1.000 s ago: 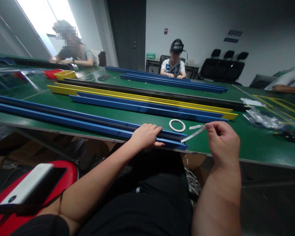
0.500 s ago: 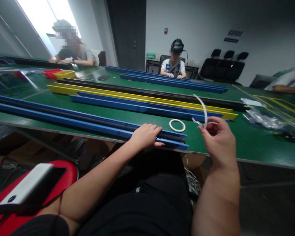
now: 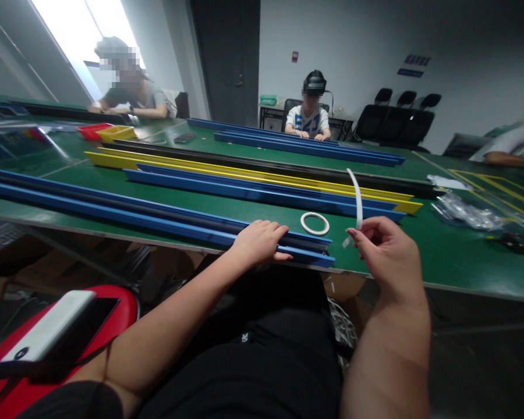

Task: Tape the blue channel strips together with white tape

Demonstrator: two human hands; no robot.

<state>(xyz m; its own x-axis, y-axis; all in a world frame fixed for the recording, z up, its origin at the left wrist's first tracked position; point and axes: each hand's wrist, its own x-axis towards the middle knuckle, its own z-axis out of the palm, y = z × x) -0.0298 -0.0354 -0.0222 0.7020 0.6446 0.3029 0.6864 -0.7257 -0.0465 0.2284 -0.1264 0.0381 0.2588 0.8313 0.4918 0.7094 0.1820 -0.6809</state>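
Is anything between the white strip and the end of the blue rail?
Nothing visible. The right hand holds the white strip beside the blue rail; the tape roll lies farther back.

Printed in blue on the white T-shirt [image 3: 308, 121] at twelve o'clock: large figures that look like 23. Too small or blurred to read: two dark blue wall signs [image 3: 413, 65] at one o'clock, a small red plate [image 3: 294, 56] on the wall just right of the door [image 3: 227, 58], and a tiny white mark [image 3: 244, 336] on the black trousers [image 3: 271, 366] at six o'clock.
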